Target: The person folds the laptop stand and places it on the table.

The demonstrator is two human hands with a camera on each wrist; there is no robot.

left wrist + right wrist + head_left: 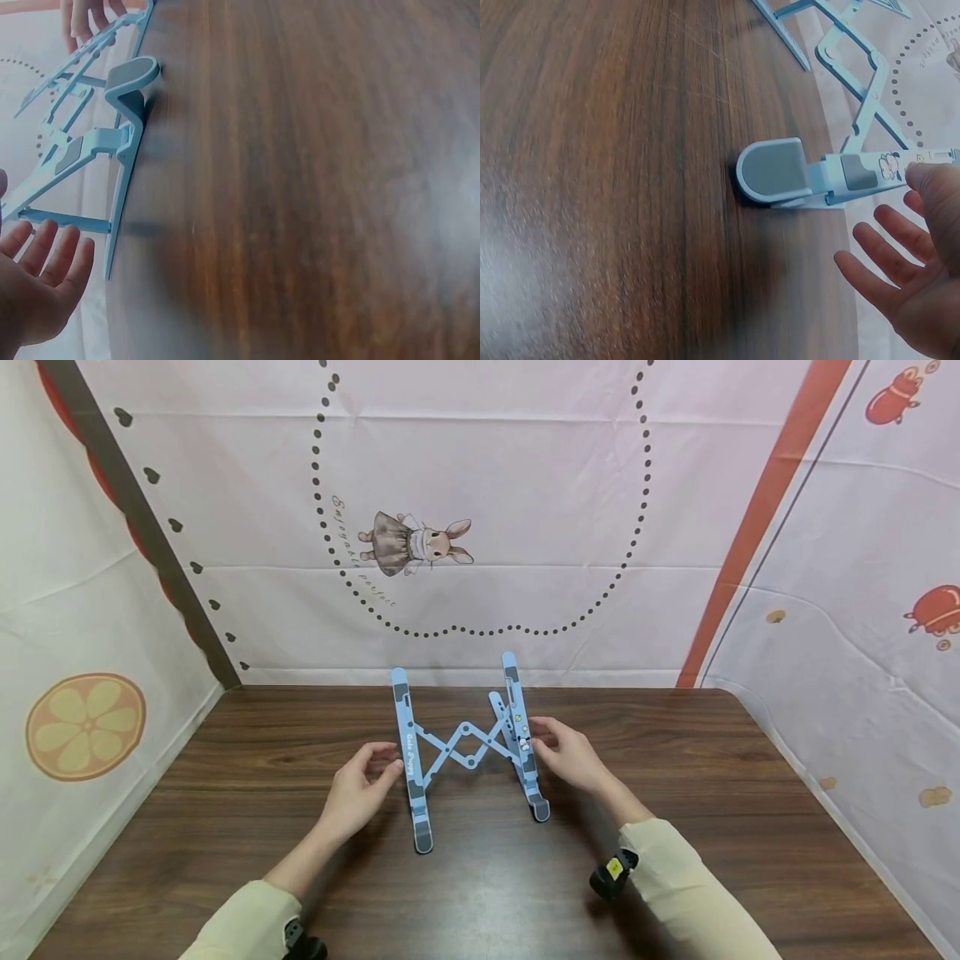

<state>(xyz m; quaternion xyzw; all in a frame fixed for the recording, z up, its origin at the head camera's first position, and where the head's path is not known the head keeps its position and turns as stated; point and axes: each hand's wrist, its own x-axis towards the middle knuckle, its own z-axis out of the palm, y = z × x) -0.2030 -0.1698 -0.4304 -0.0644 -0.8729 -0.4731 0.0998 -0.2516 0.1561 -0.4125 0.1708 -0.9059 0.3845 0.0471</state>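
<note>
A light blue folding laptop stand (412, 752) stands unfolded on the table, its two long side arms joined by crossed struts. Dark grey pads and hooked front ends show on the arms; the right arm bears small cartoon prints. My left hand (358, 789) is beside the left arm, its thumb tip at the arm's outer side and its fingers loosely bent. In the left wrist view, the fingers (67, 259) are spread around no part. My right hand (572, 758) is beside the right arm. In the right wrist view its thumb (930, 176) appears to touch the arm, while the other fingers are spread apart.
The brown wood-grain table (480, 893) carries the stand. Behind it hangs a pale cloth (525, 485) printed with a rabbit and dotted line, and similar cloth covers both sides. A black wrist camera (613, 872) sits at the right sleeve.
</note>
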